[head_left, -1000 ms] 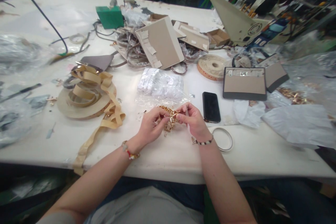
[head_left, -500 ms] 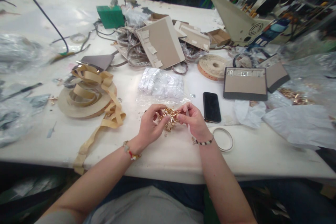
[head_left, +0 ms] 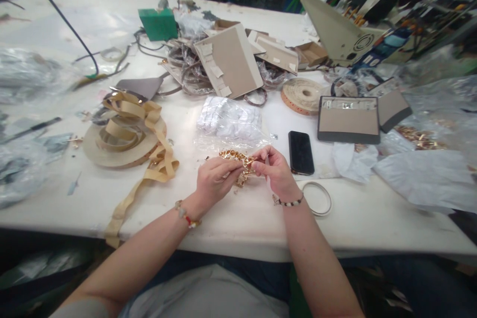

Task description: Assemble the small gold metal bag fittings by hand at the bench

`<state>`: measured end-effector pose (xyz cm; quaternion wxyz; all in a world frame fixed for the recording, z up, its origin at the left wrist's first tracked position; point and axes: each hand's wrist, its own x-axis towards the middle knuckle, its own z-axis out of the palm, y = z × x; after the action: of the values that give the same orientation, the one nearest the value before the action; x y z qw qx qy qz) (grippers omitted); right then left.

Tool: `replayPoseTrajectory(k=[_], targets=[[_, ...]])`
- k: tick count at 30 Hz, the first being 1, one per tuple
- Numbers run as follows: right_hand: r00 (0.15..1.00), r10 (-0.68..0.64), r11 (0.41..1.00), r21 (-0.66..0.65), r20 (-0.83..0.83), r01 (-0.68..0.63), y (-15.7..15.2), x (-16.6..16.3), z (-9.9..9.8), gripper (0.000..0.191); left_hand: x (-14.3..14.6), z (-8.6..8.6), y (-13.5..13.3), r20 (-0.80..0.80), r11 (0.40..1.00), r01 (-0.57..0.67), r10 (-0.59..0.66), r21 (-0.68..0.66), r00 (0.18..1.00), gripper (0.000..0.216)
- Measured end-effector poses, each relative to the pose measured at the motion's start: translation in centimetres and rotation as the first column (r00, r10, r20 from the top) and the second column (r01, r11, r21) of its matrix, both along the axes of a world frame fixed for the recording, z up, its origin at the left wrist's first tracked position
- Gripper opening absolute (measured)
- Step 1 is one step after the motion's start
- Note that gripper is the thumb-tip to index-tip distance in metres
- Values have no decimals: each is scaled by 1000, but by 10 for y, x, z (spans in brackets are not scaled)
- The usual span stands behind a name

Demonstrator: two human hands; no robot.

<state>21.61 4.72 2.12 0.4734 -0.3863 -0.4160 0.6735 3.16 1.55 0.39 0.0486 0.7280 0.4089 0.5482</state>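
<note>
A small heap of shiny gold metal pieces (head_left: 231, 154) lies on the white table before me. Over its left side, my left hand (head_left: 218, 177) has thumb and fingers pinched together, with the tips at a gold piece (head_left: 247, 162). My right hand (head_left: 275, 169) is closed in a pinch at the right of the same piece, and a thin pale strip shows by its fingers. The exact form of the gold piece is too small to make out. Just beyond the heap sits a clear plastic bag (head_left: 231, 118) with white contents.
To the right lie a black phone (head_left: 301, 153), a pale ring-shaped roll (head_left: 316, 198) and a grey-brown flat case (head_left: 348, 119). A tan ribbon roll (head_left: 119, 144) trails off at left. Behind are stacked panels (head_left: 231, 62), a green block (head_left: 158, 25) and a beige machine (head_left: 331, 30).
My left hand's fingers have closed from a spread pose over the heap into a pinch beside my right fingertips, uncovering more gold pieces. My right hand has hardly moved.
</note>
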Motion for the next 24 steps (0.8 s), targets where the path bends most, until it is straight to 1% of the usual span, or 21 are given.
replayPoseTrajectory(k=[6, 11, 15, 19, 24], targets=[[1000, 0, 1000, 25, 22, 0, -1, -1, 0, 49, -1, -2, 0, -4, 998, 14, -14, -68, 1000, 10], [1000, 16, 998, 62, 14, -17, -2, -2, 0, 45, 0, -2, 1, -2, 995, 36, -37, -91, 999, 12], [999, 20, 997, 76, 42, -23, -3, -3, -1, 45, 0, -1, 1, 0, 992, 54, -54, -110, 999, 14], [995, 17, 995, 94, 94, -26, -3, -3, -4, 45, 1, -1, 0, 12, 985, 65, -64, -160, 998, 12], [991, 48, 989, 134, 122, -65, -3, -2, -6, 43, 4, 4, -1, 75, 972, 85, -70, -220, 995, 5]])
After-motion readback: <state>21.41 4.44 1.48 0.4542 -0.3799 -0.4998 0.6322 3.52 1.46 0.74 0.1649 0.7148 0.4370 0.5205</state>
